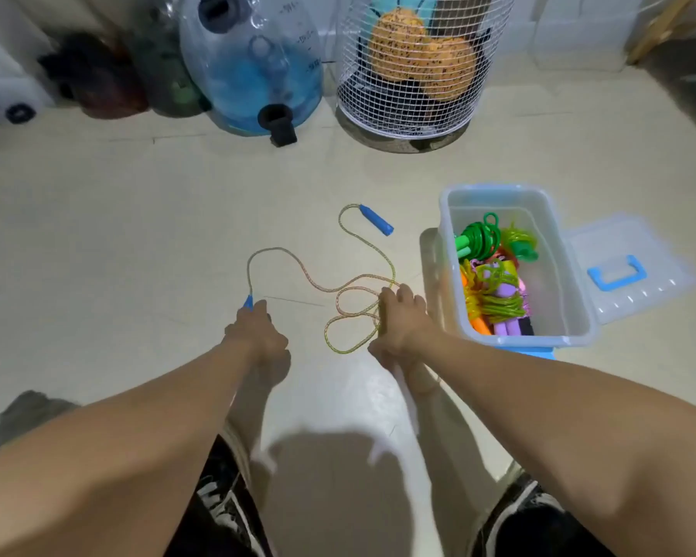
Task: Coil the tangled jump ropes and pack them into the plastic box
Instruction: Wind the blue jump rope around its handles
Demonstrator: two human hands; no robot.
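Observation:
A multicoloured jump rope (pixel 298 271) lies in loose loops on the pale floor. My left hand (pixel 258 335) grips one blue handle (pixel 248 302), of which only the tip shows. My right hand (pixel 398 319) holds the rope's loops where they bunch together. The other blue handle (pixel 375 219) lies free on the floor further away. To the right stands the clear plastic box (pixel 451 259), open, with several coiled green, yellow, orange and purple ropes (pixel 495 283) inside.
The box's clear lid (pixel 635 267) with a blue handle lies on the floor right of the box. A white wire basket (pixel 410 66) with orange balls and a large clear water jug (pixel 254 62) stand at the back. My knees and shoes are below.

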